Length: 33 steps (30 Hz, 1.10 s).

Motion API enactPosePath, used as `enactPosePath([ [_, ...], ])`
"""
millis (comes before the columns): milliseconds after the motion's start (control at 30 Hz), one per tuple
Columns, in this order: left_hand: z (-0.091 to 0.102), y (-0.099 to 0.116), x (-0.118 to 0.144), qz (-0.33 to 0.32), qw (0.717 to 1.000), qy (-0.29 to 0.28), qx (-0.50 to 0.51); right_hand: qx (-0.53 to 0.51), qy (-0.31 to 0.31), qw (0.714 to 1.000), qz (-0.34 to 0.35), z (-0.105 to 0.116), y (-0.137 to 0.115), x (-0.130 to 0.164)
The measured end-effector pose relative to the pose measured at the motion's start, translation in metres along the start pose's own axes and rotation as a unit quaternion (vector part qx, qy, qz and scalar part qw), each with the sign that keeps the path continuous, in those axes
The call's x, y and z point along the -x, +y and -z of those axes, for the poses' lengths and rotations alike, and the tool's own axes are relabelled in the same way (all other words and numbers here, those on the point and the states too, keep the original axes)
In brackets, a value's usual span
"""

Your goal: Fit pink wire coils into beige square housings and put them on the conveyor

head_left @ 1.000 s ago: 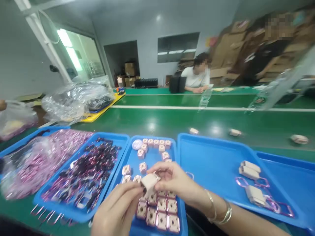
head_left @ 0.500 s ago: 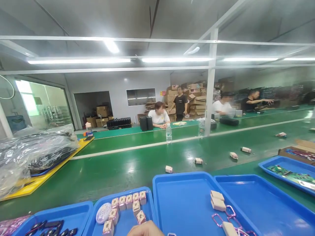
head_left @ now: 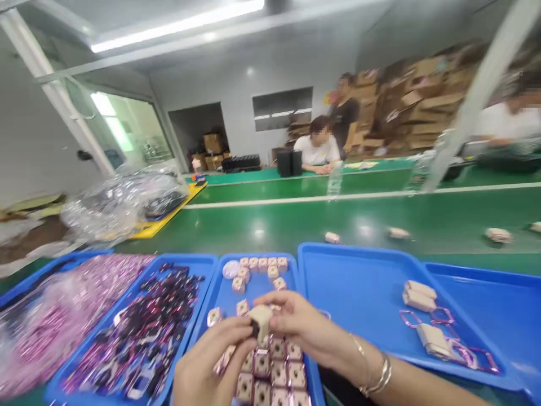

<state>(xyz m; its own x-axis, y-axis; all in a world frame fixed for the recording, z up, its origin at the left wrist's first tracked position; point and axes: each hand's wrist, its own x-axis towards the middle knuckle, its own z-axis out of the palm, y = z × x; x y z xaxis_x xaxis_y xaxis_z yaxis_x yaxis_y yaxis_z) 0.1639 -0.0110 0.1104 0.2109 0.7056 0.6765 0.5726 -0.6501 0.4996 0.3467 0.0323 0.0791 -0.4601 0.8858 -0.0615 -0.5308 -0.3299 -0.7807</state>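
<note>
The beige block is pinched between both hands, left hand and right hand, at lower centre; it is best kept level above the blue tray.

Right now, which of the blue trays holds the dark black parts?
The second blue tray from the left: it holds dark black parts. Its left neighbour holds pink pieces, its right neighbour beige square blocks.

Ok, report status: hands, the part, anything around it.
Left hand and right hand both pinch one beige square part. Held above blue tray of similar pink-rimmed parts. Nothing blocking.
</note>
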Motion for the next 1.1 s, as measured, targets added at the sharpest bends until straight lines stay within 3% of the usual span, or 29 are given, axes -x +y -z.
enactPosePath([
  [233,-0.005,0.028,0.002,-0.009,0.999,0.017,-0.035,-0.009,-0.027,0.999,-0.044,0.001,-0.002,0.015],
  [400,-0.009,0.038,0.007,0.012,1.0,0.012,-0.002,-0.002,-0.023,0.998,-0.067,0.003,0.002,0.02],
  [567,-0.006,0.04,0.004,0.018,0.997,0.027,0.07,0.012,-0.018,0.997,-0.071,0.004,0.0,0.022],
  [667,-0.004,0.036,0.0,0.014,0.998,0.016,0.055,0.018,-0.018,0.997,-0.073,0.003,0.0,0.025],
  [800,-0.004,0.022,0.001,0.087,0.995,-0.017,0.05,0.043,-0.029,0.997,-0.062,0.003,0.001,0.022],
  [867,-0.002,0.011,0.009,0.114,0.991,-0.033,0.067,0.127,-0.018,0.991,-0.023,0.007,-0.003,0.01],
  [933,0.004,-0.002,0.022,0.125,0.99,-0.017,0.056,0.236,0.031,0.97,0.044,0.017,-0.014,-0.013],
  [1000,0.015,-0.017,0.037,0.157,0.987,0.031,0.026,0.313,0.105,0.938,0.104,0.033,-0.033,-0.045],
  [1100,0.034,-0.038,0.054,0.224,0.968,0.111,-0.014,0.378,0.213,0.89,0.138,0.063,-0.062,-0.095],
])
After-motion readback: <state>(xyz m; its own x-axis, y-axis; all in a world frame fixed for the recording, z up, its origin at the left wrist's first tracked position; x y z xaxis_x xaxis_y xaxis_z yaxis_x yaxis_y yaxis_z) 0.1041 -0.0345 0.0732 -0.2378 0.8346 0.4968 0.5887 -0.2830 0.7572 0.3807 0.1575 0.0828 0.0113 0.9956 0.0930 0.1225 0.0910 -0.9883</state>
